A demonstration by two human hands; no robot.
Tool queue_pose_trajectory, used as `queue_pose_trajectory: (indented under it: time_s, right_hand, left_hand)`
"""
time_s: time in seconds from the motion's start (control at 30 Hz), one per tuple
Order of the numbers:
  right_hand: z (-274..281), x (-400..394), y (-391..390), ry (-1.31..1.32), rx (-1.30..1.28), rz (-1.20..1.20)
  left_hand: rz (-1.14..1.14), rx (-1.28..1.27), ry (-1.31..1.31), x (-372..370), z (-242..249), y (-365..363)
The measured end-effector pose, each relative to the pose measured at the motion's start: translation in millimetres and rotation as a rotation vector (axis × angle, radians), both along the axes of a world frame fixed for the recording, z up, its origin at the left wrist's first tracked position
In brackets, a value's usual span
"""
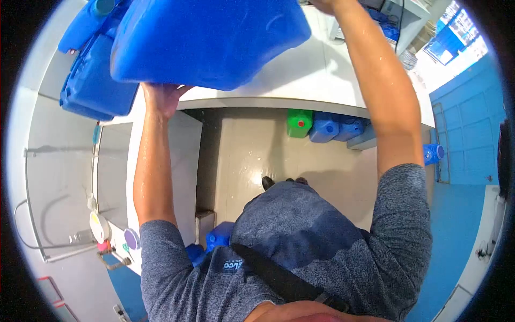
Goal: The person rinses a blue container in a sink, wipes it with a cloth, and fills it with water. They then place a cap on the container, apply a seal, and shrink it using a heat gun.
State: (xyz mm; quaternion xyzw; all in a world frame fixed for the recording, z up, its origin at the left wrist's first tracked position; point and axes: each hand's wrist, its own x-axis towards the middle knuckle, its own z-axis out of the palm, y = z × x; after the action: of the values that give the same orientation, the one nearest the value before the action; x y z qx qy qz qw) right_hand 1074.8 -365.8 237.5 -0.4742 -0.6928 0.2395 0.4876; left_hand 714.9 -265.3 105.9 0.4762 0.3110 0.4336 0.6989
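Observation:
A large blue jerrycan (209, 43) fills the upper left, tilted above the white counter (300, 80). My left hand (162, 99) is beneath its lower edge and supports it, the fingers partly hidden by the plastic. At the top edge of the view, my right hand (325, 5) is mostly cut off, to the right of the jerrycan; its fingers do not show. Both forearms look wet. Beside the held jerrycan, at the left, another blue jerrycan (102, 78) rests near the wall, with a further blue container (86, 27) behind it.
Under the counter stand a green jerrycan (299, 123) with a red cap and blue jerrycans (324, 129). A blue container (219, 235) is on the floor by my left side. A white tub (99, 227) sits at the left. A blue door (464, 126) is at the right.

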Motion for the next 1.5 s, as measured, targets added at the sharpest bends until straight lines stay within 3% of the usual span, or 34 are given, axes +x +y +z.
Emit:
queue_pose_trajectory:
  time_s: [0.07, 0.13, 0.2, 0.27, 0.33, 0.4, 0.47, 0.5, 0.53, 0.6, 0.67, 0.7, 0.87, 0.93, 1.03, 1.1, 1.17, 1.23, 1.37, 1.43, 1.5]
  right_hand:
    - [-18.0, 19.2, -9.7, 0.260, -0.005, 0.114]
    - [-37.1, 31.8, -26.5, 0.629, 0.122, 0.276]
    - [-72.7, 55.9, -41.5, 0.635, -0.037, 0.037]
    - [-102.2, 57.2, -38.6, 0.642, -0.130, 0.182]
    - [-153.2, 63.0, -20.0, 0.504, -0.205, -0.027]
    - [-166.1, 59.9, -14.2, 0.439, -0.279, -0.145]
    - [-160.0, 55.1, -3.0, 0.345, -0.288, -0.202]
    - [-168.9, 63.3, 12.6, 0.248, -0.324, -0.251]
    - [-178.3, 70.7, 27.8, 0.153, -0.360, -0.297]
    - [-190.1, 83.0, 58.5, 0.208, -0.343, -0.294]
    - [-200.2, 92.6, 90.2, 0.249, -0.307, -0.230]
    - [-172.0, 75.2, 73.7, 0.374, -0.340, -0.184]
    - [-177.3, 80.3, 64.8, 0.474, -0.286, 0.011]
    - [-224.0, 100.8, 73.8, 0.479, -0.275, 0.015]
    - [-272.5, 118.7, 68.3, 0.316, -0.333, -0.091]
    - [-284.7, 121.7, 57.5, 0.398, -0.395, -0.069]
    - [-285.6, 116.5, 50.9, 0.480, -0.448, -0.060]
    - [-279.9, 99.4, 44.5, 0.529, -0.334, -0.071]
    - [-274.8, 81.3, 54.5, 0.593, -0.315, -0.072]
    - [-289.3, 86.0, 66.2, 0.545, -0.487, 0.021]
    - [-293.9, 88.1, 68.2, 0.415, -0.388, -0.059]
  left_hand:
    - [0.012, 0.061, -0.075, -4.8, -1.0, 6.6]
    - [-0.028, 0.548, -0.055, -9.5, 4.7, 12.7]
    - [-0.032, 0.540, -0.067, -14.8, -41.3, 49.0]
    - [-0.056, 0.502, -0.081, -19.9, -91.1, 77.1]
    - [-0.002, -0.008, -0.315, 28.1, -25.3, -13.6]
    - [0.042, 0.169, -0.368, 31.5, -76.9, 7.4]
    - [0.124, 0.476, -0.216, 54.7, -62.2, -29.1]
    - [0.206, 0.528, -0.140, 63.7, -67.6, -36.3]
    - [0.147, 0.511, -0.117, 74.0, -56.6, -56.5]
    - [0.178, 0.687, 0.070, 93.5, -69.1, -64.6]
    - [0.199, 0.681, 0.176, 123.6, -75.7, -82.6]
    - [0.208, 0.673, 0.276, 138.4, -76.4, -89.2]
    - [0.195, 0.667, 0.356, 172.5, -67.2, -100.4]
    - [0.106, 0.611, 0.225, 162.4, -63.4, -92.6]
    - [0.284, 0.626, 0.237, 155.6, -1.0, -70.5]
    - [0.348, 0.677, 0.170, 157.8, 47.8, -32.3]
    - [0.344, 0.664, 0.402, 174.7, 102.3, -3.3]
    - [0.197, 0.296, 0.465, 199.2, 138.6, 26.7]
    - [-0.040, 0.114, 0.430, 209.2, 146.6, 78.1]
    - [-0.196, 0.009, 0.397, 205.5, 153.0, 85.1]
    - [-0.168, -0.002, 0.292, 194.5, 156.3, 65.5]
